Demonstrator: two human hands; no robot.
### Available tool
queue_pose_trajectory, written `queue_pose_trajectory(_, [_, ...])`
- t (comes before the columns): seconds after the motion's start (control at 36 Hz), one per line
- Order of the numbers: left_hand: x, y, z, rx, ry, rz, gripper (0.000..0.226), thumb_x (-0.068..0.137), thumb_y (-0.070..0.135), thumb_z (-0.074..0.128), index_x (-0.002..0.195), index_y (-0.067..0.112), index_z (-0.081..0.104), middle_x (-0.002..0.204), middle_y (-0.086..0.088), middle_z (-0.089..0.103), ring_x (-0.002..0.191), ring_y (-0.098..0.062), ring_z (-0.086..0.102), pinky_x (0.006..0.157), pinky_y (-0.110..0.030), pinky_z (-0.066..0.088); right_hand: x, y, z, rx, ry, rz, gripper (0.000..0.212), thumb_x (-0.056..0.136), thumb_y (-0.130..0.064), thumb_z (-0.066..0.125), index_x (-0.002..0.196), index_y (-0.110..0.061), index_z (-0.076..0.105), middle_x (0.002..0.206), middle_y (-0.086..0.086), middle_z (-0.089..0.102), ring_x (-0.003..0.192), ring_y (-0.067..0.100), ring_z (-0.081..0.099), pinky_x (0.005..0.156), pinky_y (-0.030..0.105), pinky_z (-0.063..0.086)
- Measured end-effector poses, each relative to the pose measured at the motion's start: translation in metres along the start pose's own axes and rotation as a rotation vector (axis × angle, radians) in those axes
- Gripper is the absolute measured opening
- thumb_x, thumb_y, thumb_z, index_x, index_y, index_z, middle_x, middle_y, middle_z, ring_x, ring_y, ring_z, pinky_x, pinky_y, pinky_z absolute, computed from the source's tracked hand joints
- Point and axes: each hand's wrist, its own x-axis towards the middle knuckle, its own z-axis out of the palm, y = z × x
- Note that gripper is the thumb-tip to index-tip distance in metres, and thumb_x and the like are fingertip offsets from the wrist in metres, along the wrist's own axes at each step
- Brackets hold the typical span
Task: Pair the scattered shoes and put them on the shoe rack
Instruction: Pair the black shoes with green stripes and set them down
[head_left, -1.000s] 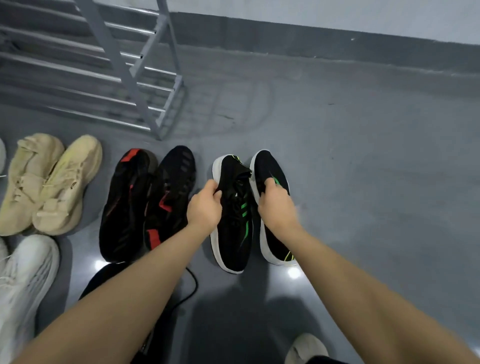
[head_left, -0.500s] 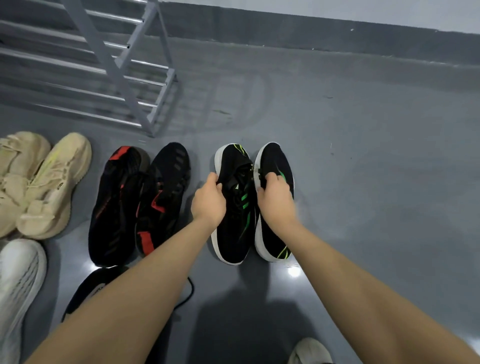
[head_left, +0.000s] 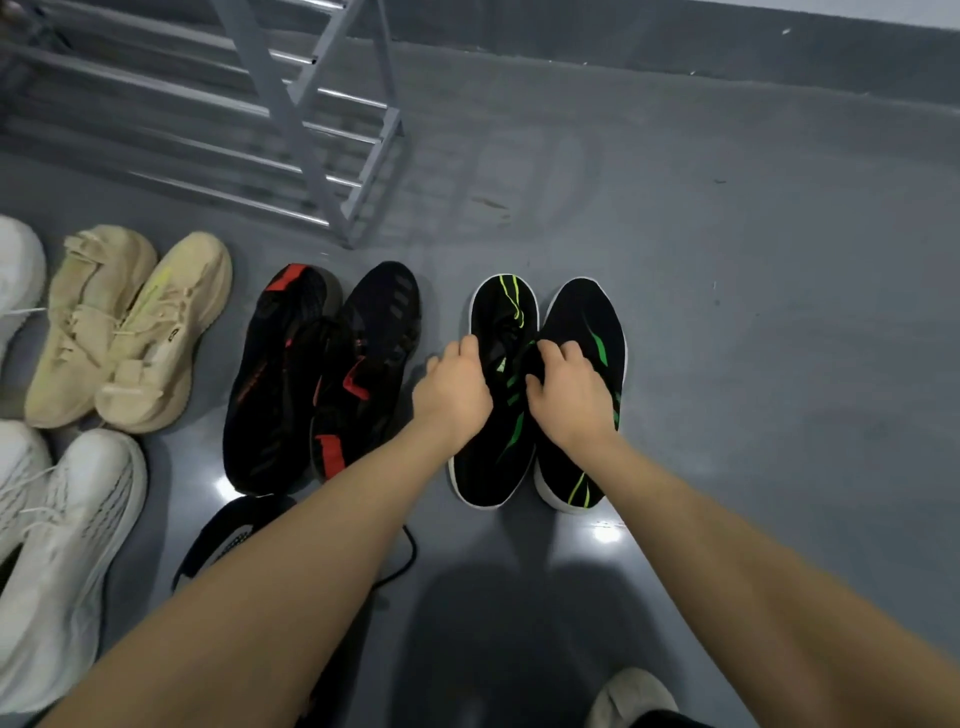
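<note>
Green-striped shoes now touch, earlier slightly apart. Left hand (head_left: 453, 391) grips the left shoe (head_left: 501, 332), right hand (head_left: 569, 395) the right shoe (head_left: 584, 332). Pair formed; rack (head_left: 311, 130) next.

Head view, steeply down at floor (head_left: 727, 312)

On the grey floor (head_left: 753, 322), the left hand (head_left: 453, 387) grips one black-and-green shoe (head_left: 498, 312) and the right hand (head_left: 569, 395) grips its mate (head_left: 587, 322), side by side. Left of them lie a black-and-red pair (head_left: 291, 374), a beige pair (head_left: 124, 322) and white shoes (head_left: 62, 530), near the metal shoe rack (head_left: 311, 119).
</note>
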Motion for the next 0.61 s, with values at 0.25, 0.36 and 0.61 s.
queue_pose_trajectory(0.25, [-0.065,0.004,-0.106,0.019,0.058,0.072,0.040,0.096,0.017,0.044,0.135,0.010,0.038,0.131,-0.010,0.047,0.117,-0.031,0.046,0.087,-0.039,0.043,-0.024,-0.066,-0.094,-0.040,-0.103,-0.128,0.033,0.093,-0.017,0.045,0.124,-0.008,0.051,0.119,0.015,0.050,0.108,0.036,0.050,0.086,0.042,0.042])
queue_pose_trajectory(0.36, [-0.116,-0.003,-0.184,-0.060,0.074,-0.006,0.036,0.096,0.016,0.043,0.132,0.009,0.042,0.128,-0.012,0.048,0.115,-0.032,0.048,0.087,-0.041,0.043,-0.050,-0.116,-0.162,-0.025,-0.159,-0.177,0.029,0.093,-0.015,0.045,0.120,-0.007,0.052,0.116,0.015,0.050,0.105,0.038,0.053,0.082,0.042,0.044])
queue_pose_trajectory(0.61, [-0.238,-0.012,-0.358,-0.413,0.156,-0.214,0.031,0.095,0.013,0.044,0.125,0.007,0.051,0.125,-0.012,0.056,0.115,-0.027,0.053,0.099,-0.042,0.043,-0.120,-0.254,-0.311,-0.081,-0.192,-0.406,0.034,0.095,-0.014,0.040,0.127,-0.012,0.050,0.125,0.010,0.053,0.107,0.035,0.055,0.080,0.039,0.043])
